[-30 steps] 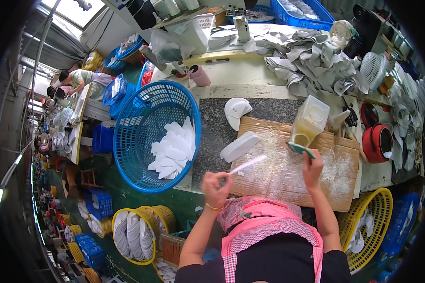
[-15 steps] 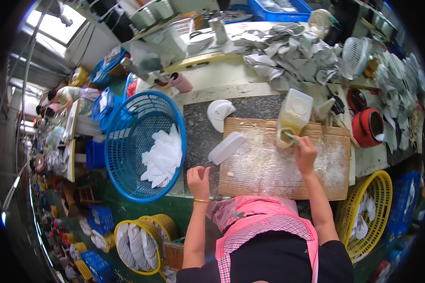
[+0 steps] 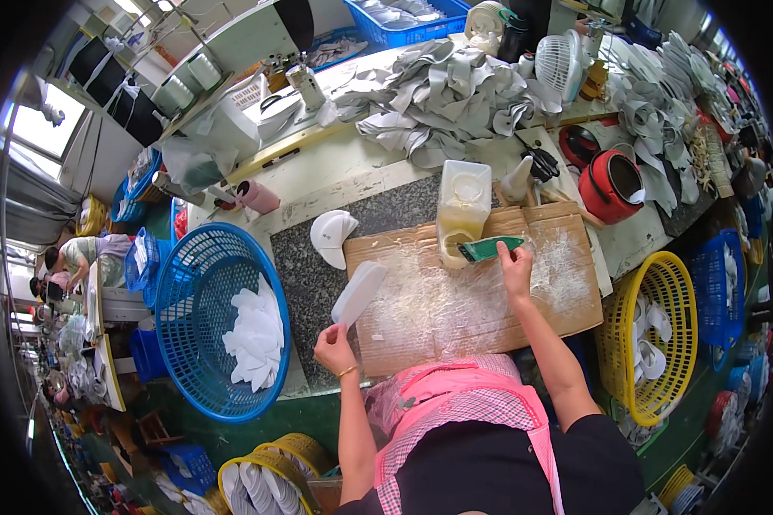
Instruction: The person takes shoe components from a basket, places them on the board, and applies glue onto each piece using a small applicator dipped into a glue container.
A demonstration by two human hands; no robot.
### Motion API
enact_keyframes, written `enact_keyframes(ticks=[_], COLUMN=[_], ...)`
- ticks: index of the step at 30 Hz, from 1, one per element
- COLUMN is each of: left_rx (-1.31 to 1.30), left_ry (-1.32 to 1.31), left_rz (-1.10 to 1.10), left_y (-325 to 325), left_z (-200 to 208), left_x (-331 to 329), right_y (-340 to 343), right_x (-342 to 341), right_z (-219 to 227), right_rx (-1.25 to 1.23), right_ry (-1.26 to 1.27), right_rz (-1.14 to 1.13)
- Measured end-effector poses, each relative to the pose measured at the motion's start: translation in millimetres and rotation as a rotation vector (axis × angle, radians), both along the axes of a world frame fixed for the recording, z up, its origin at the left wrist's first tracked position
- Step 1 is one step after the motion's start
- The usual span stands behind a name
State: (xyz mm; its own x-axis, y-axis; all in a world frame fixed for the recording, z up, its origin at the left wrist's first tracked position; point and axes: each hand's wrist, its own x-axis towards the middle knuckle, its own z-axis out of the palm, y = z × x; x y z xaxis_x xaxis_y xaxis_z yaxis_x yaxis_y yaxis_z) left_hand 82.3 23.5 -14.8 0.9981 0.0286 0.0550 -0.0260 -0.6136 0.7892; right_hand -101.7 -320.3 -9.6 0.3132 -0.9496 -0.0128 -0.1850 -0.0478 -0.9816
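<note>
My left hand pinches the near end of a long, round-ended white piece, like an insole, at the left edge of the cardboard. Between the fingers of my right hand is a flat green scraper, its far end at the cut-open mouth of a translucent plastic jug. Pale yellowish paste shows inside the jug. A curved white piece lies beyond my left hand on the dark speckled tabletop. Beneath the jug, the cardboard sheet is smeared with whitish residue.
A blue basket with white pieces stands at the left, a yellow basket at the right. Grey-white cut pieces are heaped at the back. A red pot sits right of the cardboard. Another person is at the far left.
My left hand has taken hold of the white piece, whose far end now tilts up. My right hand has drawn the green scraper back, showing more of it. The whole view has turned and shifted.
</note>
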Motion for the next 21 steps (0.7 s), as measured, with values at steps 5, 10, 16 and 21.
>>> enact_keyframes(ticks=[5, 10, 16, 21], left_rx=[-0.477, -0.604, -0.71, -0.853], left_ry=[0.466, 0.665, 0.765, 0.913], left_rz=[-0.1, -0.068, 0.085, 0.286], left_y=[6.8, 5.6, 9.1, 11.4], left_z=[5.9, -23.5, -17.0, -11.9], left_x=[-42.4, -70.7, -84.0, -90.1], right_y=[46.1, 135.8, 108.3, 149.4], right_x=[11.6, 40.9, 74.4, 46.0], right_z=[2.4, 15.4, 14.0, 18.2], right_rx=[0.013, -0.426, -0.835, -0.775], right_ry=[0.006, 0.008, 0.239, 0.01], right_rz=[0.134, 0.713, 0.7, 1.208])
